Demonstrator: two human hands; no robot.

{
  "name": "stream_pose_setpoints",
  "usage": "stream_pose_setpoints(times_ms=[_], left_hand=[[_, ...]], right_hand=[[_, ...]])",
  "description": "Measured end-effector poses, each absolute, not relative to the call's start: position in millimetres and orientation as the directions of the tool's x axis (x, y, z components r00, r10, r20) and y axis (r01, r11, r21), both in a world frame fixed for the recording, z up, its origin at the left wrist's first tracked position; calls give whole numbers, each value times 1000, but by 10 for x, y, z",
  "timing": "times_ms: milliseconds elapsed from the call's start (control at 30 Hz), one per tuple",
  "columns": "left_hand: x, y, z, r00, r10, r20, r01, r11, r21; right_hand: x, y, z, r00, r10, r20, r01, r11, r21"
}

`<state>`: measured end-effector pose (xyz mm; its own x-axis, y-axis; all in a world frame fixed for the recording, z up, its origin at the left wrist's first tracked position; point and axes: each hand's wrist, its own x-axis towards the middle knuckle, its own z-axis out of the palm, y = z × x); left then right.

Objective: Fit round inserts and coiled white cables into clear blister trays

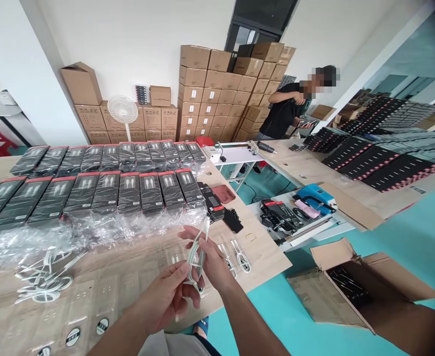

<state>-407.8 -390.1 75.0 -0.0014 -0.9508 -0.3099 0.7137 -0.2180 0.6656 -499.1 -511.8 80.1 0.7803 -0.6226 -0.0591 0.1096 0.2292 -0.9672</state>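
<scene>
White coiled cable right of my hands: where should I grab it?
Pinch the white coiled cable across its gathered middle, coming straight down with the right hand: it lies flat on the light wood table, so its loops are open from above.

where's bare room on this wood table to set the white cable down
Bare light-wood tabletop shows right of the two coiled white cables, out to the table's corner, below the flat black packet. It's crowded at the rows of black, red-topped boxes, the clear plastic wrap, and the loose white cables left of your left hand.
</scene>
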Motion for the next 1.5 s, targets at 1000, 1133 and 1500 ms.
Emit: stream_pose_setpoints(times_ms=[1000,1133,1500], left_hand=[[-4022,-3896,741,126,-966,-224,844,-14,536],[-4008,-3929,715,112,-965,-235,935,22,353],[-3998,-3980,691,288,-905,-314,877,117,465]], right_hand=[[-5059,-5421,971,938,-347,-14,-200,-508,-838],[-4997,-5360,861,893,-399,208,-110,-642,-759],[-4870,-5186,741,557,-551,621,-203,-816,-541]])
